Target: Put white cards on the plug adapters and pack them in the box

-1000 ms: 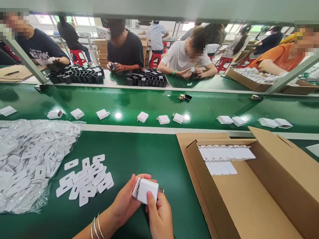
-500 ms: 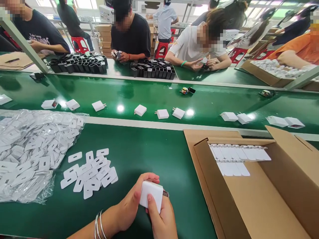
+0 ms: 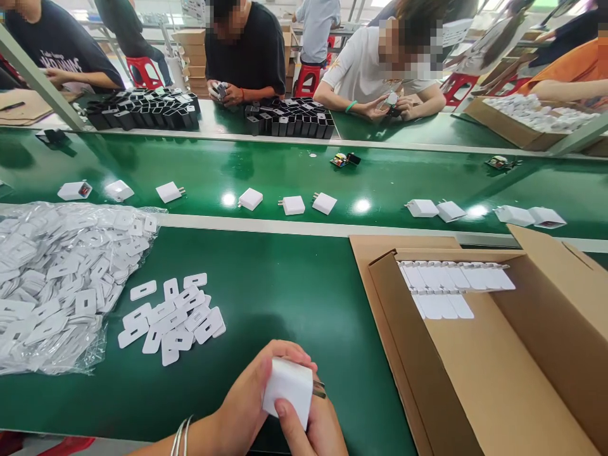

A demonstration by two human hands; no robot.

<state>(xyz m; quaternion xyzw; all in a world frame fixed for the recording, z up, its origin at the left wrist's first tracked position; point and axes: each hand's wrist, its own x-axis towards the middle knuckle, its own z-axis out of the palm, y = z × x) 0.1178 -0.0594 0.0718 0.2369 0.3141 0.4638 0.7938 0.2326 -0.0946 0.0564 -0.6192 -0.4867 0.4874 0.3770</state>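
A white charger plug [image 3: 289, 387] with metal prongs pointing right is held between both my hands, low in the middle of the view. My left hand [image 3: 247, 392] wraps its left and far sides. The thumb of my right hand [image 3: 313, 424] presses on the near face, and its other fingers are hidden beneath. Loose white end caps [image 3: 175, 316] with small slots lie in a pile on the green table to the left. To the right stands an open cardboard box [image 3: 418, 367], with rows of white chargers [image 3: 446, 307] along its far end.
A clear plastic bag of white caps [image 3: 61, 285] lies at the left. Beyond a pale rail [image 3: 256, 226], white charger housings [image 3: 293, 204] and a circuit board [image 3: 340, 160] sit on a green conveyor [image 3: 199, 164]. Across it, people work beside black casings [image 3: 289, 120].
Both hands and the charger have moved slightly down, and the charger is tilted a little differently. Housings on the conveyor have shifted left. The camera view has dipped slightly.
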